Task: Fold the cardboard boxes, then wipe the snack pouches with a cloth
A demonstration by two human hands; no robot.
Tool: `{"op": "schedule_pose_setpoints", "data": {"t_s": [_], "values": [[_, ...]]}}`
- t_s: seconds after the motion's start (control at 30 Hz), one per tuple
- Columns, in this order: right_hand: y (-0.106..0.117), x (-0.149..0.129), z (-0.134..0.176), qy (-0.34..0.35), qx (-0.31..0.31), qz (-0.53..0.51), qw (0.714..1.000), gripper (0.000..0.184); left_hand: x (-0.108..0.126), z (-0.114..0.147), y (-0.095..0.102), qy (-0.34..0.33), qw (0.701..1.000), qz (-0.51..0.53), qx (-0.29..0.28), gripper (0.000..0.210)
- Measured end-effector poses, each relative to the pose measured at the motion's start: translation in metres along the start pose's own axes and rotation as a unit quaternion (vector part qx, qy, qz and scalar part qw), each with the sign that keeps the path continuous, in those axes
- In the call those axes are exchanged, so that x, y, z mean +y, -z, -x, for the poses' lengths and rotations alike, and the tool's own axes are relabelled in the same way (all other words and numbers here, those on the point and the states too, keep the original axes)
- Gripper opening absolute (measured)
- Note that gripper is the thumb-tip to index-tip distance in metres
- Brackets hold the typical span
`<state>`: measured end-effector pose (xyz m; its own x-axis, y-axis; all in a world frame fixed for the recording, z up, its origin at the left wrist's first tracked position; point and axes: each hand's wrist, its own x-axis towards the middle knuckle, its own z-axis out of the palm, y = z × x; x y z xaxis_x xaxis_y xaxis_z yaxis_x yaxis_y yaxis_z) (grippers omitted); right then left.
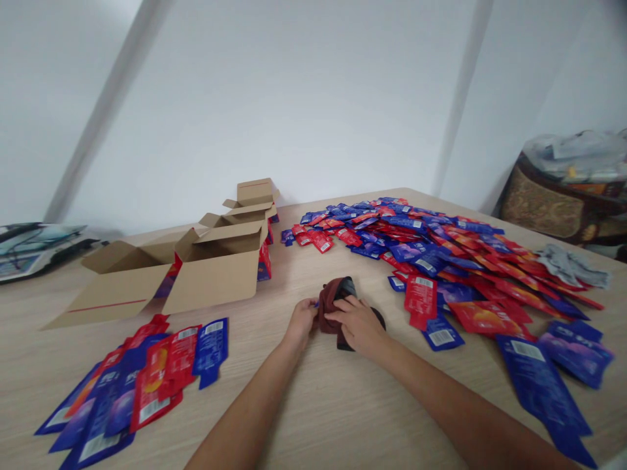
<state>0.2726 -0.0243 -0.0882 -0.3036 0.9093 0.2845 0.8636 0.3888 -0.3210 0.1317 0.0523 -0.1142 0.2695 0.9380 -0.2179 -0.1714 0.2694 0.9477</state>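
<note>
A bundled maroon and black fabric item [329,301], whose exact kind I cannot make out, lies on the table between my hands. My left hand [302,322] grips its left edge with fingers closed; a speck of blue shows by the fingertips. My right hand [361,326] reaches over its right side, fingers curled onto the maroon cloth. Black parts of the item stick out below and to the right of that hand. To the right spreads a large heap of red and blue flat sachets [421,295].
Open cardboard boxes [215,279] stand in a row at left centre, flaps out. Several sachets [147,385] lie overlapping at front left. Grey gloves or cloth [571,266] rest on the heap. A patterned chair [539,196] stands behind right, and a plastic-wrapped item [39,251] lies far left.
</note>
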Motion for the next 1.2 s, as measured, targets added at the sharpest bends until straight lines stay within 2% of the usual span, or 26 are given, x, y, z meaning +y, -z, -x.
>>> {"op": "schedule_pose_setpoints", "data": {"t_s": [0.1, 0.23, 0.33, 0.4, 0.47, 0.53, 0.63, 0.7, 0.73, 0.8, 0.83, 0.9, 0.97, 1.03, 1.07, 1.13, 1.2], "values": [[0.003, 0.007, -0.001, -0.008, -0.004, -0.018, 1.0, 0.04, 0.001, 0.0, 0.0, 0.002, 1.0, 0.001, -0.015, 0.021], [0.01, 0.028, -0.001, -0.086, 0.003, -0.02, 0.996, 0.039, 0.008, 0.001, 0.002, 0.008, 1.0, -0.027, 0.002, 0.014], [0.015, 0.032, 0.002, -0.132, 0.067, -0.015, 0.989, 0.042, 0.011, 0.001, 0.005, 0.031, 0.996, -0.077, -0.011, 0.013], [0.014, 0.025, 0.003, -0.105, 0.094, -0.014, 0.99, 0.048, 0.011, 0.0, 0.006, 0.048, 0.991, -0.113, -0.048, 0.013], [0.01, 0.015, 0.002, -0.05, 0.072, -0.01, 0.996, 0.052, 0.01, -0.002, 0.006, 0.049, 0.986, -0.139, -0.071, 0.016], [0.005, 0.011, -0.001, -0.029, 0.03, 0.001, 0.999, 0.051, 0.01, -0.002, 0.006, 0.048, 0.983, -0.159, -0.078, 0.019], [0.003, 0.025, -0.005, -0.109, 0.021, 0.038, 0.993, 0.046, 0.015, 0.0, 0.008, 0.071, 0.969, -0.224, -0.079, 0.018], [0.004, 0.04, -0.005, -0.161, 0.041, 0.06, 0.984, 0.043, 0.021, 0.006, 0.009, 0.05, 0.947, -0.314, -0.051, 0.014], [0.005, 0.047, -0.004, -0.174, 0.055, 0.065, 0.981, 0.042, 0.024, 0.01, 0.009, 0.006, 0.929, -0.369, -0.023, 0.011], [0.006, 0.056, -0.002, -0.178, 0.089, 0.058, 0.978, 0.042, 0.03, 0.019, 0.006, -0.131, 0.871, -0.473, 0.031, 0.01], [0.006, 0.058, -0.001, -0.175, 0.109, 0.048, 0.977, 0.044, 0.031, 0.023, 0.004, -0.201, 0.835, -0.511, 0.039, 0.012], [0.006, 0.058, 0.0, -0.164, 0.148, 0.018, 0.975, 0.046, 0.03, 0.031, -0.004, -0.295, 0.776, -0.557, -0.01, 0.021], [0.005, 0.056, 0.0, -0.147, 0.178, -0.018, 0.973, 0.048, 0.024, 0.034, -0.012, -0.32, 0.75, -0.569, -0.105, 0.03], [0.003, 0.053, -0.001, -0.132, 0.195, -0.047, 0.971, 0.048, 0.017, 0.033, -0.016, -0.311, 0.751, -0.561, -0.157, 0.034], [0.003, 0.053, -0.001, -0.126, 0.197, -0.056, 0.971, 0.048, 0.014, 0.031, -0.015, -0.301, 0.761, -0.554, -0.151, 0.033], [0.002, 0.052, -0.001, -0.118, 0.192, -0.065, 0.972, 0.047, 0.01, 0.027, -0.011, -0.275, 0.789, -0.543, -0.085, 0.025], [0.001, 0.052, -0.001, -0.115, 0.18, -0.064, 0.975, 0.047, 0.009, 0.022, -0.002, -0.249, 0.807, -0.536, 0.013, 0.013]]}}
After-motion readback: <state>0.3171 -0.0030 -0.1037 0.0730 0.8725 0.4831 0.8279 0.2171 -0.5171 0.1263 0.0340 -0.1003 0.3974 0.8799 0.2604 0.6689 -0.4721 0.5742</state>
